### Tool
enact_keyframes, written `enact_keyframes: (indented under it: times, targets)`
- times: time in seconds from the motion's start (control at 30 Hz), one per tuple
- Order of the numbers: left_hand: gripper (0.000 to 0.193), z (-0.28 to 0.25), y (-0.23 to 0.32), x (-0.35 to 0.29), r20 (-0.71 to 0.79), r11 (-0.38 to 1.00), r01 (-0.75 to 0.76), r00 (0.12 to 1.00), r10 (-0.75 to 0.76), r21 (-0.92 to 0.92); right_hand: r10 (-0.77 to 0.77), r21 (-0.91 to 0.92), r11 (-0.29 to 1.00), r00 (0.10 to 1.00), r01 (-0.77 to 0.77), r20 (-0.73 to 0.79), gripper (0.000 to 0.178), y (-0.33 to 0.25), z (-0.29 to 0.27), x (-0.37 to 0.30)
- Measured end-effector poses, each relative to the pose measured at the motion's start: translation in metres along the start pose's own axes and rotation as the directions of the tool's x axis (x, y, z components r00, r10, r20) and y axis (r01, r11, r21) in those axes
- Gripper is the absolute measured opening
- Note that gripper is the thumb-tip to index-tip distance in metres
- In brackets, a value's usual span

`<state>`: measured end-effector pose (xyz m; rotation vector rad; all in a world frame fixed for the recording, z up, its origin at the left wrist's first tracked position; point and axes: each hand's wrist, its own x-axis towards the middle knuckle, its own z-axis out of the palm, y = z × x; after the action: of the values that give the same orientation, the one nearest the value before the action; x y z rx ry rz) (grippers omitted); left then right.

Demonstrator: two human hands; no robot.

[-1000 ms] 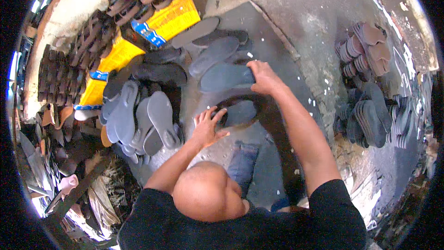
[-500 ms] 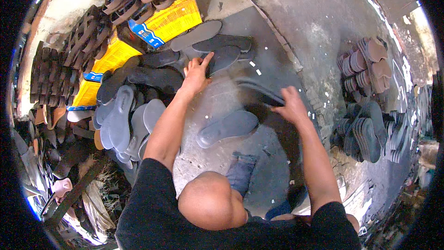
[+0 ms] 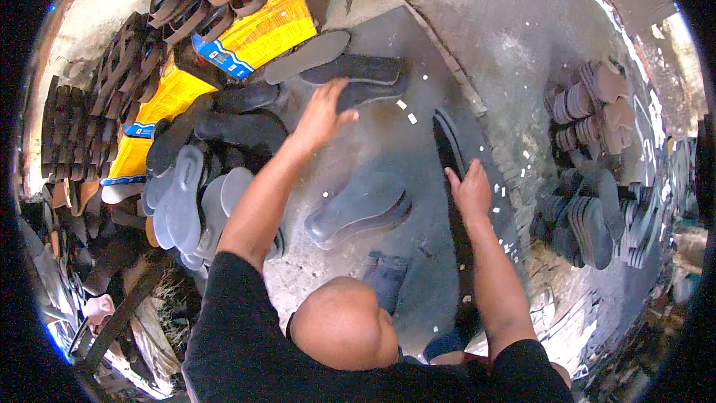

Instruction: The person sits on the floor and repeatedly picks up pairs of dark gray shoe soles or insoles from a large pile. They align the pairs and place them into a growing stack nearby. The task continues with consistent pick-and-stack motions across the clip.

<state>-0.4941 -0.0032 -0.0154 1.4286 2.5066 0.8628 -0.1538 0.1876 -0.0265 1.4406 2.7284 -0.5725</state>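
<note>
The grey soles (image 3: pixel 356 201) look like rubber or foam, smooth and mostly matt with a faint sheen. The dark sole (image 3: pixel 452 133) appears rubbery, dull and black along its side. The yellow carton (image 3: pixel 272 15) is printed cardboard, lightly glossy. The floor (image 3: pixel 477 22) looks like rough, worn concrete. The black shirt (image 3: pixel 239 328) is matt cloth; the blue trousers (image 3: pixel 385 277) resemble denim.

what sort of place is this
Probably a small footwear workshop: grey soles lie heaped at left, brown strapped pieces are stacked around yellow boxes, and the right hand holds a dark sole.
</note>
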Motion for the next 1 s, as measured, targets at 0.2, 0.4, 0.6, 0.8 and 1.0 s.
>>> enact_keyframes:
  times: [0.2,0.4,0.6,0.8,1.0]
  targets:
    - [0.107,-0.001,-0.028,0.132,0.453,0.951,-0.102,0.890,-0.044,0.292,-0.024,0.713,0.684,0.972,-0.153,0.232,0.061,-0.010,-0.040,0.019]
    - [0.068,0.065,0.110,0.068,0.404,0.726,-0.682,0.642,0.651,-0.088,-0.069,0.883,0.208,0.894,-0.420,0.442,0.072,-0.025,-0.077,0.048]
    - [0.074,0.008,-0.052,0.080,-0.190,0.996,0.089,0.978,-0.081,0.033,-0.122,0.337,0.936,0.992,0.103,0.036,0.090,-0.032,-0.045,0.035]
    - [0.065,-0.052,-0.135,0.077,-0.081,0.890,0.257,0.966,-0.245,0.377,-0.051,0.177,0.984,0.991,0.028,0.123,0.080,-0.036,-0.018,0.029]
    - [0.059,-0.055,0.027,0.010,-0.007,0.781,0.299,0.932,-0.361,-0.549,-0.089,0.038,0.995,0.994,0.091,-0.061,0.084,-0.008,0.001,0.023]
